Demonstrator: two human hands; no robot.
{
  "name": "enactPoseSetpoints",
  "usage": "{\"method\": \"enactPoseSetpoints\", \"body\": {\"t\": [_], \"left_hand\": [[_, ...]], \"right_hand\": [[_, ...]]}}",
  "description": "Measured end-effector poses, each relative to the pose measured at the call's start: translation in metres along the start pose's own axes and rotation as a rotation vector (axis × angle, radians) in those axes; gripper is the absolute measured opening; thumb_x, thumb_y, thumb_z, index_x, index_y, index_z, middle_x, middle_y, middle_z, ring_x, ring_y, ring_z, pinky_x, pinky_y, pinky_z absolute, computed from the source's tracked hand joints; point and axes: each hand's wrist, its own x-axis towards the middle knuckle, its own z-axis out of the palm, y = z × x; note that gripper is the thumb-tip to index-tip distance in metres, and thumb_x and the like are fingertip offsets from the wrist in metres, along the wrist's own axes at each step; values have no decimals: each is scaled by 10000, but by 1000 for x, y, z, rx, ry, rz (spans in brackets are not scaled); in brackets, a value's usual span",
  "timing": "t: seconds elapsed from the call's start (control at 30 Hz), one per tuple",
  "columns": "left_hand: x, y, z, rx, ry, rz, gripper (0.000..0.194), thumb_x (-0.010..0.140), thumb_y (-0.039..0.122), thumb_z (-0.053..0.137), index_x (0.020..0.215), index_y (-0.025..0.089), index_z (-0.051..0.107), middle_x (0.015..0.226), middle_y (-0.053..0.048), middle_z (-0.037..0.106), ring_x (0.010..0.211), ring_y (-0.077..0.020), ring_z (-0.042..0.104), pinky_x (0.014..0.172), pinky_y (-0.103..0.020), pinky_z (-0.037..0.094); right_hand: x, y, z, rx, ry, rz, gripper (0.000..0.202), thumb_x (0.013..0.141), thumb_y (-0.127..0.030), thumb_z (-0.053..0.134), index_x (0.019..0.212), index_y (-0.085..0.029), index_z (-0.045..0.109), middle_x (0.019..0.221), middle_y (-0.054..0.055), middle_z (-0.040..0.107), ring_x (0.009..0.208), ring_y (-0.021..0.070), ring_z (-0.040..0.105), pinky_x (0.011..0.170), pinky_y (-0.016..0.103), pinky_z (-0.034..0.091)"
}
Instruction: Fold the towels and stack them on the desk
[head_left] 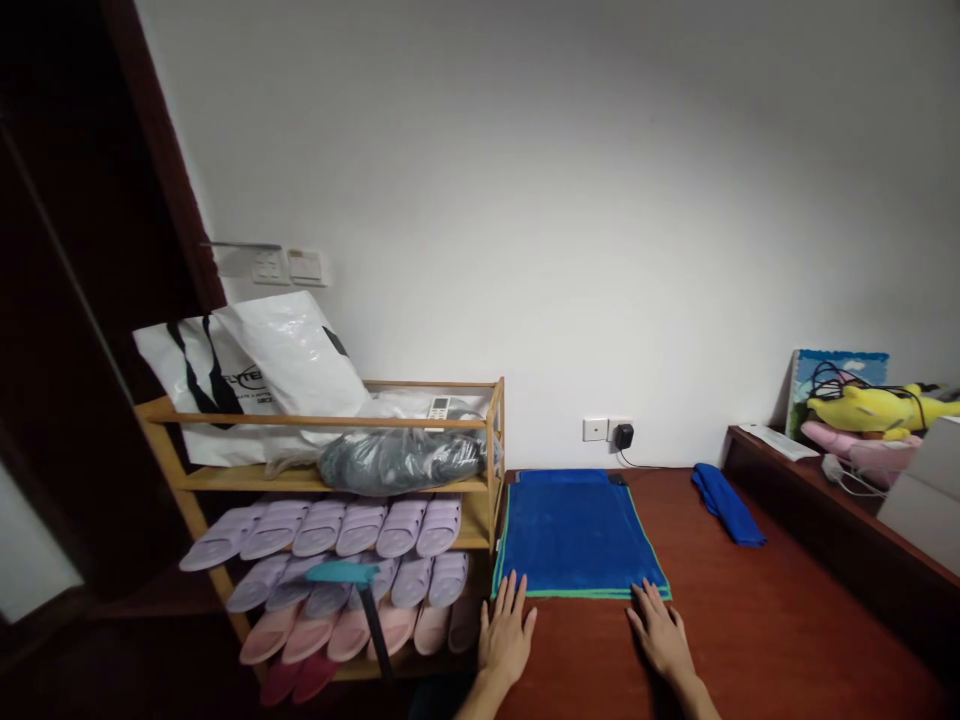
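Observation:
A blue cloth [574, 535] with green edging lies spread flat on the reddish-brown wooden table [787, 620], its far edge close to the wall. My left hand [508, 630] rests with fingers stretched out at the cloth's near left corner. At the near right corner, my right hand [660, 630] lies flat, fingertips on the green edge. Both hands are open and hold nothing. Further right on the table is a folded blue cloth [727, 505], apart from either hand.
Left of the table stands a wooden shoe rack [491, 500] with several lilac slippers [401, 527], pink slippers and a white bag [292, 360]. A black plug [623, 436] sits in the wall socket. At right, a raised ledge [772, 460] bears a yellow plush toy [862, 408].

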Motion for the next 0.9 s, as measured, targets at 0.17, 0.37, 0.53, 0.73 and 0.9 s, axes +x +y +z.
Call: {"method": "enactPoseSetpoints", "body": {"t": [0.17,0.37,0.53,0.73,0.9], "left_hand": [[3,0,-5,23,27,-17,535,916,387,195,1437,273,169,1533,-4,113,1402,-196,106,1105,-499,182],[2,1,-5,11,39,-6,528,918,383,221,1433,279,170,1530,-1,121,1400,-204,121,1100,-483,211],[10,-3,2,35,26,-23,531,905,359,247,1424,281,168,1522,1,138,1391,-201,169,1090,-484,236],[22,-11,14,32,-2,-12,532,891,363,274,1414,294,202,1512,-2,180,1382,-222,206,1070,-495,268],[28,-11,24,74,8,-38,540,871,359,301,1403,285,244,1502,-15,216,1364,-227,259,1047,-490,301]], "right_hand": [[3,22,-3,33,18,-100,550,874,-550,276,1341,-299,424,1460,35,372,1343,188,319,1075,424,271],[22,90,-15,66,155,79,576,860,-579,231,1298,-284,460,1457,63,375,1323,238,345,1027,505,300],[76,167,-37,-32,178,324,637,833,-584,168,1321,-259,415,1480,79,323,1331,274,320,968,578,332],[126,219,-49,-176,87,377,650,831,-459,176,1388,-157,322,1498,106,279,1378,240,228,1066,578,195],[154,230,-44,-178,26,431,676,843,-476,142,1408,-127,269,1521,113,214,1405,240,137,1068,610,167]]}}
